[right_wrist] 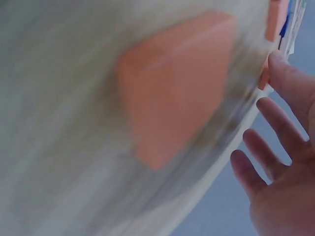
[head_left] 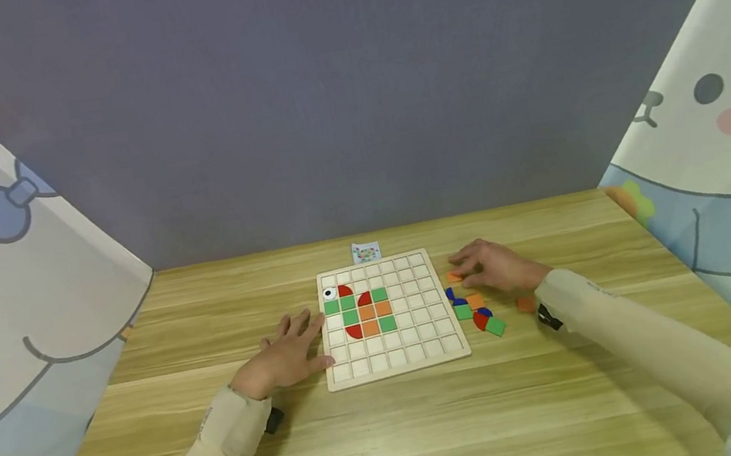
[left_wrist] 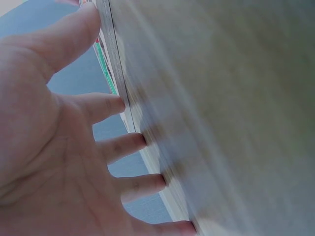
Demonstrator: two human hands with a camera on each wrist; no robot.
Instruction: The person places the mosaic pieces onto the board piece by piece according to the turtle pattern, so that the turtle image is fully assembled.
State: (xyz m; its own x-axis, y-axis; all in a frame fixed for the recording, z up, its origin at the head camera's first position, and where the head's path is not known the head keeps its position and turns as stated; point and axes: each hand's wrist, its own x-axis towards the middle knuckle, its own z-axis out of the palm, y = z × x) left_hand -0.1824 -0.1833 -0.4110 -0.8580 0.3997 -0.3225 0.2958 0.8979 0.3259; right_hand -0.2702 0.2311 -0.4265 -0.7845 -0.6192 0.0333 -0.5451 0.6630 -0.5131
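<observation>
A pale square grid board (head_left: 422, 329) lies on the table with a pattern of green, orange and red tiles and a white eye tile (head_left: 329, 293). My left hand (head_left: 285, 354) rests by the board's left edge, fingers spread, the thumb at its lower left side. To the right of the board, my right hand (head_left: 499, 267) pinches a small orange square tile (head_left: 453, 277) between thumb and fingertips, low at the table. Its other fingers (right_wrist: 272, 120) stretch out loosely in the right wrist view.
Loose tiles lie right of the board: an orange square (head_left: 475, 302), a green square (head_left: 495, 326), a red quarter round (head_left: 480, 321) and several blue pieces. Another orange tile (right_wrist: 177, 88) sits under the right wrist. A small printed card (head_left: 366, 252) lies behind the board, before a grey partition (head_left: 348, 106).
</observation>
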